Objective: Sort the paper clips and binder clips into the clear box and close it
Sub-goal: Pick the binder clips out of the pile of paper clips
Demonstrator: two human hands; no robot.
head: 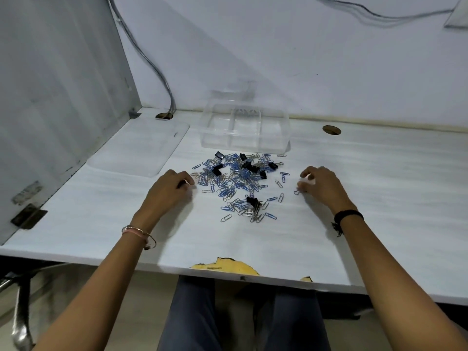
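The paper clips, blue and silver, lie in a loose heap on the white desk with the black binder clips mixed in among them, most of them toward the far side of the heap and one nearer the person, so nothing looks sorted yet. The clear box stands open just behind the heap, its dividers showing several empty compartments, which puts it within easy reach for dropping each kind in its own section. Its lid lies flat on the desk to the left of the box, out of the way of the sorting and ready for closing at the end. The left hand rests at the left edge of the heap with fingers curled in toward the thumb; whether it pinches a clip I cannot tell. The right hand sits at the right edge, its thumb and fingertips drawn close together over a stray clip lying apart from the rest (it seems to be touching it, not yet lifting). Both hands flank the heap, likely to gather from the outside inward
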